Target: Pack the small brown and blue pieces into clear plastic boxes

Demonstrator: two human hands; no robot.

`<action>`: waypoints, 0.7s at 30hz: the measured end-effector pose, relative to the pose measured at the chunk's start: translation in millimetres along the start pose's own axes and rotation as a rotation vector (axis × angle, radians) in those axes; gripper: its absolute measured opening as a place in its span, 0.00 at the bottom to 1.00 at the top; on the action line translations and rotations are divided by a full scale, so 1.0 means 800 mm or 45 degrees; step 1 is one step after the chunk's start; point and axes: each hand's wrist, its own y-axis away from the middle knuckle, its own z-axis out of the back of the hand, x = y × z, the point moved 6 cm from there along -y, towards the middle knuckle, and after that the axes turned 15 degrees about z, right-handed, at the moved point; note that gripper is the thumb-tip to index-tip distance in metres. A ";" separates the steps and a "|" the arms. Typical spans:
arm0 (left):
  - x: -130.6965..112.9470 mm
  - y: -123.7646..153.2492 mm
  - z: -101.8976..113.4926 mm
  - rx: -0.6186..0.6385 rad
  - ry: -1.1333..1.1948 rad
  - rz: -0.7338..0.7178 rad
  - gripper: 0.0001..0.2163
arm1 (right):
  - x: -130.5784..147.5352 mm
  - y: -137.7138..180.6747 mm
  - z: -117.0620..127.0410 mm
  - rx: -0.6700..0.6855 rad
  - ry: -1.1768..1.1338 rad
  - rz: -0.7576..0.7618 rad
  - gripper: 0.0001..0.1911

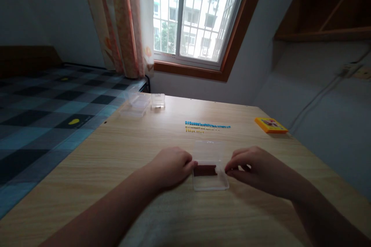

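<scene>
A small clear plastic box (211, 190) lies on the table with its hinged lid (207, 150) laid back, away from me. Dark reddish-brown thin sticks (204, 170) lie side by side across its far part. My left hand (174, 166) is closed at the box's left edge, its thumb at the rim beside the stick ends. At the right edge, my right hand (251, 166) holds thumb and fingertips together in a pinch. Whatever is between those fingertips is too small to make out. Beyond the lid lie rows of small blue pieces (203, 124) and yellow pieces (194, 129).
Other clear plastic boxes (139, 102) stand at the table's far left, with a smaller clear box (158, 101) beside them. An orange-yellow box (271, 125) lies near the right edge. A bed (66, 92) adjoins the table's left side; a window (199, 19) is behind.
</scene>
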 end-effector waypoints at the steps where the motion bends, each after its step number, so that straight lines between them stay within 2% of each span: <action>1: 0.000 0.000 0.001 -0.005 -0.002 -0.002 0.20 | 0.002 -0.005 -0.008 0.028 0.054 0.001 0.10; 5: 0.000 0.000 0.001 -0.013 -0.007 0.000 0.20 | -0.004 -0.022 -0.027 0.088 0.277 -0.092 0.11; 10: 0.000 0.000 0.000 -0.023 0.008 -0.006 0.20 | -0.007 -0.028 -0.035 0.139 0.456 -0.224 0.10; 15: 0.000 0.001 -0.001 -0.036 0.002 -0.011 0.20 | -0.007 -0.028 -0.035 0.188 0.506 -0.307 0.10; 21: 0.001 0.001 -0.001 -0.041 0.008 0.002 0.20 | -0.006 -0.032 -0.038 0.233 0.512 -0.321 0.10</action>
